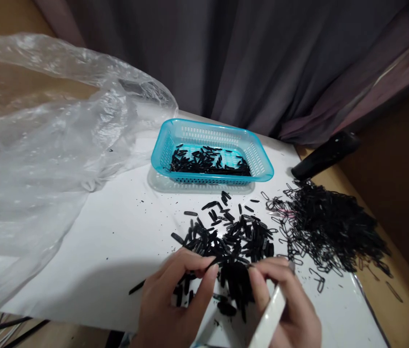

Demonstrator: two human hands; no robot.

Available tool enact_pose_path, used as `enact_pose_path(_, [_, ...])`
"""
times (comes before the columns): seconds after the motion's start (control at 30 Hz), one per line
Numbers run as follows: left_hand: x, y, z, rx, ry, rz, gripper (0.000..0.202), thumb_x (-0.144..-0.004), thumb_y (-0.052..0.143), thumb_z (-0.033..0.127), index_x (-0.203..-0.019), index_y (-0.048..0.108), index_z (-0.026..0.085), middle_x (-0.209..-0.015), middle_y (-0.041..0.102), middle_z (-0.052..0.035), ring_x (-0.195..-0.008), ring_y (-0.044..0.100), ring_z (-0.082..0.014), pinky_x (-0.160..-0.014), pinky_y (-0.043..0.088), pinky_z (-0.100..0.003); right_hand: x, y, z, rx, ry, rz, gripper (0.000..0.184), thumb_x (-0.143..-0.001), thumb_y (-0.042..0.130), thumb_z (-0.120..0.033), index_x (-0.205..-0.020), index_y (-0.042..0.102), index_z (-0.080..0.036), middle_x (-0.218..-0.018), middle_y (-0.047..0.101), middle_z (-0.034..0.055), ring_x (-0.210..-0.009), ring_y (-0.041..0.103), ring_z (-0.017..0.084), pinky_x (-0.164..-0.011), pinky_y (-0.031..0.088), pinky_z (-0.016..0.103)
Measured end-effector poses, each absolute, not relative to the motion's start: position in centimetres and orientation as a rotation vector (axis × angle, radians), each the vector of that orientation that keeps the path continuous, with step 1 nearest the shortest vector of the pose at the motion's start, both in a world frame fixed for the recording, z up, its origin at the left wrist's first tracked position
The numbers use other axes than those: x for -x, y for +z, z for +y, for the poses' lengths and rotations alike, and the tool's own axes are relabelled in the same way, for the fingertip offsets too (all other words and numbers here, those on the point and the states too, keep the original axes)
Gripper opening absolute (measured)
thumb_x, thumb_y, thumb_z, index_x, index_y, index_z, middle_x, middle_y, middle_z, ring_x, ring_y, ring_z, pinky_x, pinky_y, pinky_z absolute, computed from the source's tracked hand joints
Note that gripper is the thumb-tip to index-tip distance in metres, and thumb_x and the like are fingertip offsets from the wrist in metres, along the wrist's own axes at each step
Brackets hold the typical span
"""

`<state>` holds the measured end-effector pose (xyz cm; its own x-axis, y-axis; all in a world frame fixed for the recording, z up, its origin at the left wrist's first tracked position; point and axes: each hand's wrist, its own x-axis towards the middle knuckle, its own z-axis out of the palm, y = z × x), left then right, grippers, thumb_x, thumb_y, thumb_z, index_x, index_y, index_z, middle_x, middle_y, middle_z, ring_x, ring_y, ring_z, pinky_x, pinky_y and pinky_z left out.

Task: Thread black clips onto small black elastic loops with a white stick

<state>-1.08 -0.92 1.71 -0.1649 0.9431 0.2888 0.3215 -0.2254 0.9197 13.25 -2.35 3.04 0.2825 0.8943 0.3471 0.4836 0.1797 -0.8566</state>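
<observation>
My left hand (179, 295) pinches the end of a small black piece between thumb and forefinger, low in the middle of the view. Close by, my right hand (284, 299) is closed around a white flat-handled tool (270, 319) whose working end I cannot make out. Its thumb and forefinger also press together at a dark bit. Between both hands lies a dense dark bunch (239, 285) of pieces, partly hidden by the fingers. Just beyond them, slim black oblong pieces (226, 234) are heaped loosely on the white tabletop (110, 232).
A blue plastic basket (266, 166) holding similar black pieces stands behind the heap. To the right is a tangled pile of black wire loops (335, 232), with a black cylinder (324, 154) behind it. Clear plastic sheeting (63, 145) covers the left side; a grey curtain (190, 58) hangs behind.
</observation>
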Motion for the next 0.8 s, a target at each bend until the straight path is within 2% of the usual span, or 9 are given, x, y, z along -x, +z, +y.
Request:
enact_pose_path(0.23, [1.3,1.6,-0.7,-1.505,1.251,1.523,0.007,-0.084,0.064,0.019,-0.083,0.067,0.026,-0.065,0.064,0.0043,-0.057,0.060,-0.0124,-0.058,0.049,-0.021,-17.6,3.0,-1.3,1.577,0.433,-1.505,0.009,-0.090,0.065,-0.029,-0.083,0.066,-0.024,-0.080,0.067,0.0017,-0.075,0.062,0.019,-0.063,0.048,0.026])
enact_pose_path(0.3, [1.3,1.5,-0.7,-1.491,1.227,1.557,0.006,-0.083,0.065,0.021,-0.082,0.069,0.026,-0.061,0.062,0.0046,-0.055,0.057,-0.0123,-0.056,0.049,-0.021,-18.7,2.9,-1.2,1.670,0.325,-1.443,0.012,-0.087,0.069,-0.035,-0.084,0.069,-0.024,-0.083,0.069,0.0034,-0.076,0.063,0.020,-0.064,0.048,0.028])
enact_pose_path(0.37, [1.2,1.5,-0.8,-1.446,1.227,1.588,0.005,-0.082,0.066,0.023,-0.081,0.070,0.026,-0.061,0.063,0.0047,-0.055,0.057,-0.0124,-0.058,0.049,-0.021,-19.9,3.1,-1.1,1.807,0.155,-1.298,0.019,-0.083,0.072,-0.041,-0.089,0.073,-0.022,-0.088,0.071,0.0063,-0.081,0.064,0.024,-0.072,0.049,0.033])
enact_pose_path(0.43, [1.0,1.4,-0.9,-1.381,1.238,1.616,0.005,-0.082,0.067,0.026,-0.082,0.072,0.027,-0.063,0.066,0.0046,-0.058,0.060,-0.0129,-0.061,0.050,-0.021,-20.8,3.4,-0.9,1.914,0.031,-1.134,0.032,-0.081,0.074,-0.045,-0.103,0.075,-0.021,-0.098,0.072,0.0099,-0.092,0.065,0.029,-0.086,0.047,0.041])
enact_pose_path(0.53, [1.0,1.2,-1.0,-1.344,1.230,1.634,0.010,-0.084,0.066,0.030,-0.091,0.073,0.028,-0.065,0.070,0.0047,-0.061,0.064,-0.0137,-0.064,0.053,-0.021,-21.5,3.7,-0.7,1.908,-0.011,-1.056,0.045,-0.082,0.073,-0.046,-0.118,0.072,-0.020,-0.111,0.072,0.0122,-0.104,0.064,0.034,-0.097,0.044,0.048])
enact_pose_path(0.67, [1.4,0.7,-1.1,-1.474,1.182,1.611,0.013,-0.085,0.066,0.033,-0.096,0.073,0.030,-0.067,0.073,0.0070,-0.061,0.068,-0.0126,-0.064,0.056,-0.019,-21.3,3.4,-0.8,1.807,-0.127,-1.155,0.028,-0.087,0.068,-0.041,-0.103,0.076,-0.019,-0.107,0.074,0.0104,-0.102,0.067,0.031,-0.093,0.047,0.043])
enact_pose_path(0.8, [1.6,0.5,-1.1,-1.598,1.210,1.606,0.012,-0.083,0.071,0.031,-0.095,0.072,0.032,-0.071,0.074,0.0086,-0.063,0.070,-0.0112,-0.065,0.057,-0.016,-20.6,3.1,-0.8,1.764,-0.128,-1.163,0.020,-0.086,0.070,-0.036,-0.096,0.074,-0.019,-0.103,0.073,0.0095,-0.098,0.066,0.028,-0.089,0.047,0.040])
